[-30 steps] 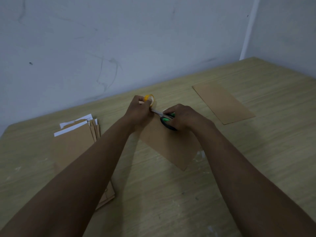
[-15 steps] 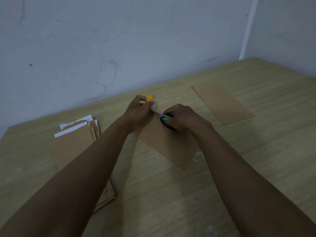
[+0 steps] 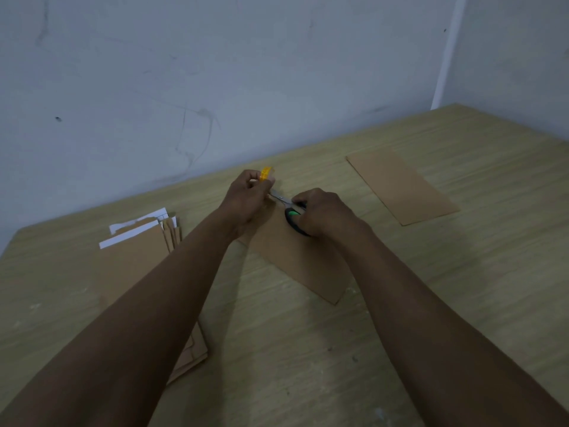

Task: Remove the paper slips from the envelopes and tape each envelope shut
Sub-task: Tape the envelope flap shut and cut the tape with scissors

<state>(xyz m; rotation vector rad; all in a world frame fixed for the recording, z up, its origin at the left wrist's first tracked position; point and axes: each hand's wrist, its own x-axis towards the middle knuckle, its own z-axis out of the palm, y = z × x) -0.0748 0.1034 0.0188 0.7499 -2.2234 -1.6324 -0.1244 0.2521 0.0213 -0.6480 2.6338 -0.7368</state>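
Near the left edge of the tabletop (image 3: 462, 303), a stack (image 3: 138, 260) is waiting with white slips (image 3: 135, 237) showing. The left hand (image 3: 246, 198) is gripping the tape (image 3: 265, 174), probably keeping it tight. The right hand (image 3: 323, 214) is gripping scissors (image 3: 289, 208) over the middle envelope (image 3: 304, 266), apparently cutting. Another envelope (image 3: 400, 186) is lying toward the right edge.

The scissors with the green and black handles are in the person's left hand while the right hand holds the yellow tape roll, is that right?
Not quite: the head view shows the hands swapped. The scissors are in the right hand, and the left hand holds the yellow tape roll.
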